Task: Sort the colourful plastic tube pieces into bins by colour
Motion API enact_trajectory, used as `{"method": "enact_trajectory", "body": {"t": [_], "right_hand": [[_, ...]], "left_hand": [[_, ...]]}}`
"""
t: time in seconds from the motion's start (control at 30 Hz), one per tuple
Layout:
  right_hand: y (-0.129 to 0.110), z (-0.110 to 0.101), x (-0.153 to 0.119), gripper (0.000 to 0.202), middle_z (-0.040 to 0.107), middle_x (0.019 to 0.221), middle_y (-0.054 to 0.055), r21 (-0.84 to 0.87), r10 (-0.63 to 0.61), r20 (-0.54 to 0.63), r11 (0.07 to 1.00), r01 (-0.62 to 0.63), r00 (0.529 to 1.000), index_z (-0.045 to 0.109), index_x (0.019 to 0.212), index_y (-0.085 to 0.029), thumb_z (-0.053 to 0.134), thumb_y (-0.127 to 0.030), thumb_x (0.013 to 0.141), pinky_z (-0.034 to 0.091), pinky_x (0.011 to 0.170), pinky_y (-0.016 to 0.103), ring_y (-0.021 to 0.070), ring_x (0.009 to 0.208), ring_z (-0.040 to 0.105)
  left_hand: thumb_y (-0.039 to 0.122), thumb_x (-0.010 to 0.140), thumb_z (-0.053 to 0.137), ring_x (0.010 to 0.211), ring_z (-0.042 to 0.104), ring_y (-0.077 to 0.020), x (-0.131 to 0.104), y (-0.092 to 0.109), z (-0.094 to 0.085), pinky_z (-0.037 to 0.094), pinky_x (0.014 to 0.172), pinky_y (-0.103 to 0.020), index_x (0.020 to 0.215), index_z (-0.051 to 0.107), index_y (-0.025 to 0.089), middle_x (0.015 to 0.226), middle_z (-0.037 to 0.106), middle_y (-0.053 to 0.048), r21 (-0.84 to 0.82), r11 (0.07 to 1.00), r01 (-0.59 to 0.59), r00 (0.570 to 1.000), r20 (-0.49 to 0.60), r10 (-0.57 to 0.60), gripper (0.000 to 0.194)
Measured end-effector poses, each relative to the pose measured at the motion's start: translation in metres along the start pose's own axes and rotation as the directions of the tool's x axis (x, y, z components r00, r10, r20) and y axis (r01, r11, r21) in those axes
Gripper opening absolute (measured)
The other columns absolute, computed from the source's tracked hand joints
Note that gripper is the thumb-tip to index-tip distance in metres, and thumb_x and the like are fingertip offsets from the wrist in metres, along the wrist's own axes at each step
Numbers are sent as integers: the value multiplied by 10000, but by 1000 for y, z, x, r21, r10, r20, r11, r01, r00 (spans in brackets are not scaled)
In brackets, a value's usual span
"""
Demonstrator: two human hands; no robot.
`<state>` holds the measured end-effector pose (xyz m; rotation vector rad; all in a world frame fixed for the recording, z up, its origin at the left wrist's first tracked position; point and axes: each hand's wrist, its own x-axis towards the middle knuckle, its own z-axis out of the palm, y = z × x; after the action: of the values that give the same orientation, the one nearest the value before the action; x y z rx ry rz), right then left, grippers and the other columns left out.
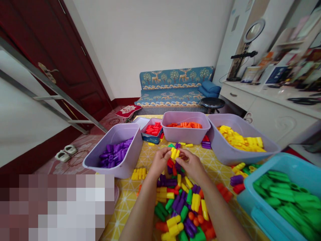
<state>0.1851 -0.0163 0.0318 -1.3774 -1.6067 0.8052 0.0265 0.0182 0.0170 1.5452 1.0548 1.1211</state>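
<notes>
Tubs (185,135) edge the pile (177,203) on three sides, one colour each, presumably keeping colours apart. Over the pile's far end, I have left hand (159,162) and right hand (192,164) both grasping yellow pieces (174,154), pinched from either side, I judge, for steadiness.

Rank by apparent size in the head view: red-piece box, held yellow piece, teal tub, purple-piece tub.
1. Teal tub, nearer and cut off by the frame
2. Purple-piece tub
3. Red-piece box
4. Held yellow piece
</notes>
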Motion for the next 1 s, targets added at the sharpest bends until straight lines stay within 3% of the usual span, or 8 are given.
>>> {"method": "enact_trajectory", "body": {"t": [0.17, 0.4, 0.5, 0.57, 0.63, 0.7, 0.8, 1.0], "right_hand": [[-7, -1, -1, 244, 702, 841, 37, 116, -13, 8, 993, 12, 1000, 660, 930, -178, 598, -351, 770, 481, 671, 268, 176, 739, 634], [-8, -9, -4, 160, 592, 549, -36, 209, 85, 193, 970, -125, 977, 576, 731, -180, 608, -333, 763, 399, 491, 216, 124, 508, 560], [-8, -23, -4, 144, 583, 517, -39, 139, 96, 249, 981, -133, 964, 587, 697, -173, 634, -303, 738, 374, 468, 206, 117, 481, 547], [-10, -35, -3, 162, 590, 513, -30, 156, 102, 156, 980, -127, 982, 604, 679, -167, 668, -311, 715, 382, 474, 205, 118, 486, 553], [-15, -46, -1, 196, 642, 601, -12, 341, 104, -135, 938, -53, 985, 628, 762, -171, 676, -357, 722, 416, 512, 206, 116, 534, 578], [-21, -53, 1, 275, 695, 813, 9, 573, 145, -434, 806, 149, 889, 619, 941, -205, 649, -403, 751, 460, 585, 217, 116, 645, 620], [-20, -55, 4, 364, 674, 1022, 27, 699, 229, -564, 644, 311, 793, 578, 1074, -243, 627, -425, 763, 482, 659, 238, 125, 785, 643], [11, -41, 4, 320, 698, 842, 68, 276, 192, -173, 951, -140, 966, 664, 890, -167, 647, -430, 708, 469, 625, 271, 175, 727, 634]], "left_hand": [[419, 786, 599, 779, 619, -155, -2, 7, 2, 481, 744, -259, 986, 631, 125, 850, 677, -45, -119, 992, 40, 997, 64, -33, 356], [453, 840, 512, 528, 473, -86, -2, 3, -1, 370, 528, -200, 650, 602, 112, 550, 524, 23, 118, 993, 21, 997, 75, -30, 400], [375, 815, 548, 560, 532, -106, -2, -1, -3, 404, 556, -210, 733, 639, 111, 607, 601, 0, 135, 990, 37, 998, 41, -43, 291], [327, 791, 567, 606, 576, -127, -2, -2, -4, 434, 586, -224, 812, 660, 115, 676, 649, -22, 136, 990, 39, 999, 17, -42, 233], [294, 773, 576, 645, 601, -144, -3, -1, -4, 451, 608, -236, 831, 672, 118, 712, 669, -37, 158, 987, 35, 999, -13, -34, 208], [264, 767, 577, 674, 615, -155, -3, 3, -4, 463, 629, -248, 847, 681, 117, 745, 686, -53, 187, 982, 33, 999, -38, -26, 197], [238, 764, 586, 718, 625, -163, -4, 7, -3, 476, 669, -264, 881, 689, 114, 821, 705, -77, 258, 966, 19, 999, -48, -7, 198], [279, 694, 684, 808, 625, -189, -10, 6, -8, 493, 723, -292, 989, 692, 163, 949, 699, -73, 482, 876, 14, 998, 53, -46, 317]]}}
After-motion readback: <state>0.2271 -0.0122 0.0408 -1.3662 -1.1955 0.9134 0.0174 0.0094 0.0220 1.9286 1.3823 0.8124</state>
